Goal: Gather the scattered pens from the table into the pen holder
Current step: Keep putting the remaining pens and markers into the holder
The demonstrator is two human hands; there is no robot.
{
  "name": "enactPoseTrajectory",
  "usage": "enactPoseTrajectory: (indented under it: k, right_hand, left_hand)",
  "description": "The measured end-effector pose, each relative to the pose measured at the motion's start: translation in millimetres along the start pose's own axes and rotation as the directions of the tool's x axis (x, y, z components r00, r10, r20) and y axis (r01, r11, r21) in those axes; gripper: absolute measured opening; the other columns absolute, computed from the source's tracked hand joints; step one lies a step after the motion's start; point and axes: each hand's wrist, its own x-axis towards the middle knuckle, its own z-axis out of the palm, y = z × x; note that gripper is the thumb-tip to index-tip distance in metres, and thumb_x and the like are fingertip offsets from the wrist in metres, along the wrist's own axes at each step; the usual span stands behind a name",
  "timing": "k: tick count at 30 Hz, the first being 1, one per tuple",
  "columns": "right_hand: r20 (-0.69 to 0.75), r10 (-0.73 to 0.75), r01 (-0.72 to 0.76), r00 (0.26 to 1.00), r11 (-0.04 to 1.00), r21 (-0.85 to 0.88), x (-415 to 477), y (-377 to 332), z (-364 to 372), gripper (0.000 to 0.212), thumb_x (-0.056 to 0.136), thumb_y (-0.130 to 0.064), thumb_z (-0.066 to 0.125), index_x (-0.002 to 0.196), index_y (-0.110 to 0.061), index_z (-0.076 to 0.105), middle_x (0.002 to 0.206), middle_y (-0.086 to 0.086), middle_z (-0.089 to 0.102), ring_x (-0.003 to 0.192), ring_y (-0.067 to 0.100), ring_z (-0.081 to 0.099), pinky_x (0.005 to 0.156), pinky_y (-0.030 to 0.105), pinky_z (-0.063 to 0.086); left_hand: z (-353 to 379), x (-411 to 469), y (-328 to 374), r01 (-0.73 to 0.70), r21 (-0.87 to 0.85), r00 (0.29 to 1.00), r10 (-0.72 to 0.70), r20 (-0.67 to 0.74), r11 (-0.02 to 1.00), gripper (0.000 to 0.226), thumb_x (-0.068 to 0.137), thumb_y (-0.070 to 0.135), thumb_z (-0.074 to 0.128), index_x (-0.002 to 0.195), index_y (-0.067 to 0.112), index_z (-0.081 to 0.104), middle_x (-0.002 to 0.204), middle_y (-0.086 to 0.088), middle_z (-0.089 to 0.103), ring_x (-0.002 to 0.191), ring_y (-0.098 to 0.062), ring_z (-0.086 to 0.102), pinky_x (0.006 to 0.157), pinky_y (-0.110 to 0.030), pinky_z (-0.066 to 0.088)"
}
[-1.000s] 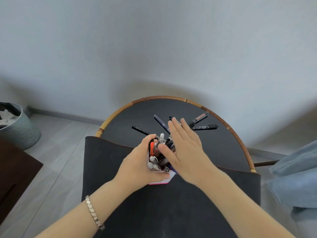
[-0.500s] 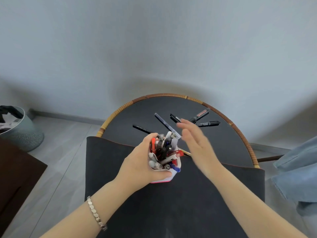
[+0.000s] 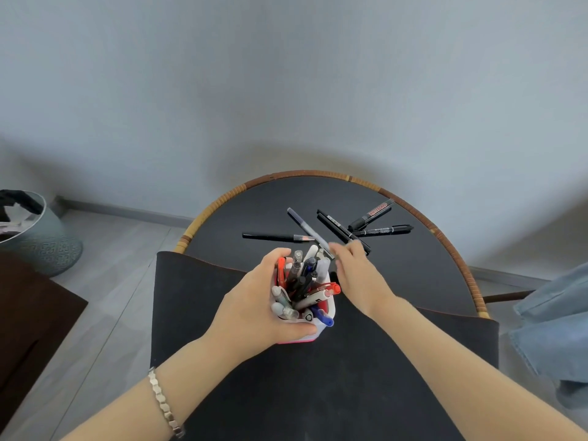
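head view, looking down on a round dark table (image 3: 273, 198) with a woven rattan rim, a black mat (image 3: 318, 377) draped over its near half. left hand (image 3: 257, 310) wrapped around the pen holder (image 3: 313, 327), a white cup with a pink base, standing upright on the mat; thumb on the near side, fingers curled round the far side, firm grip. the holder is crowded with pens: red, blue, black and clear-barrelled ones, leaning in all directions. a metal link bracelet (image 3: 164, 405) sits on the left wrist. right hand (image 3: 359, 275) extended past the holder toward the loose pens, fingers spread and slightly blurred, holding nothing; fingertips sit right at the near end of the grey pen (image 3: 307, 229) and over the near ends of two black pens (image 3: 337, 226) lying side by side; contact cannot be told. on the bare tabletop beyond: a black pen with a silver band (image 3: 273, 237) lying roughly crosswise at left, touching or crossing the grey pen; a thick black marker with red lettering (image 3: 370, 215) at far right, and a thin black marker (image 3: 383, 230) just below it. a grey-green patterned bin (image 3: 41, 243) stands on the floor at left; blue denim (image 3: 553, 319) at the right edge.
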Motion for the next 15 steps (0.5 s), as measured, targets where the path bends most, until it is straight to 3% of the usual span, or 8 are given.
enactPoseTrajectory:
  k: [3,6,8,12,14,15]
  right_hand:
    - [-0.055,0.166,-0.157,0.985,0.979,0.134,31,-6,-3,0.036,0.094,-0.011,0.037,0.129,-0.01,0.041,0.128,0.017,0.043,0.086,0.014,0.046,0.069,0.019,0.038]
    - [-0.022,0.231,-0.229,0.973,0.971,0.071,48,-7,2,0.033,0.094,-0.015,0.044,0.126,-0.009,0.042,0.129,0.016,0.045,0.11,0.028,0.047,0.089,0.037,0.044]
    - [0.012,0.227,-0.226,0.974,0.973,-0.035,49,-12,4,0.033,0.092,-0.016,0.047,0.124,-0.008,0.042,0.126,0.018,0.049,0.114,0.032,0.046,0.089,0.041,0.044]
    - [0.016,0.259,-0.257,0.966,0.964,-0.064,35,-8,6,0.03,0.093,-0.012,0.043,0.122,-0.005,0.043,0.12,0.019,0.049,0.095,0.025,0.055,0.072,0.031,0.044]
    - [0.031,0.242,-0.244,0.97,0.967,0.076,20,-4,-4,0.032,0.092,-0.011,0.039,0.124,-0.004,0.041,0.115,0.017,0.051,0.075,0.007,0.046,0.061,0.02,0.035]
    - [0.045,0.258,-0.262,0.965,0.945,0.195,10,-2,-13,0.032,0.092,-0.011,0.039,0.123,-0.004,0.041,0.105,0.013,0.054,0.068,0.007,0.042,0.058,0.018,0.033]
  left_hand:
    - [1,0,0,0.001,-0.003,1.0,-0.001,0.001,1.0,0.075,0.047,0.057,0.073,0.102,0.062,0.022,0.099,0.04,0.05,0.1,0.008,0.053,0.084,-0.006,0.037]
    - [2,-1,-2,-0.011,0.011,1.0,0.011,-0.007,1.0,0.08,0.054,0.049,0.08,0.109,0.055,0.023,0.104,0.033,0.051,0.103,0.001,0.055,0.092,-0.015,0.042]
    - [3,-1,-4,-0.02,0.01,1.0,0.02,-0.019,1.0,0.081,0.055,0.05,0.079,0.112,0.054,0.022,0.107,0.031,0.051,0.104,0.0,0.055,0.094,-0.018,0.043]
    - [3,-1,-4,-0.031,0.02,0.999,0.031,-0.019,0.999,0.078,0.054,0.05,0.08,0.106,0.061,0.022,0.105,0.034,0.05,0.104,0.001,0.055,0.094,-0.018,0.043]
    - [2,-2,-4,-0.031,-0.008,0.999,0.031,-0.028,0.999,0.076,0.053,0.05,0.078,0.106,0.06,0.025,0.104,0.031,0.055,0.102,0.002,0.056,0.094,-0.023,0.047]
    - [2,-2,-4,-0.026,-0.03,0.999,0.025,-0.034,0.999,0.075,0.052,0.049,0.078,0.107,0.058,0.028,0.105,0.029,0.056,0.101,0.002,0.057,0.093,-0.025,0.048]
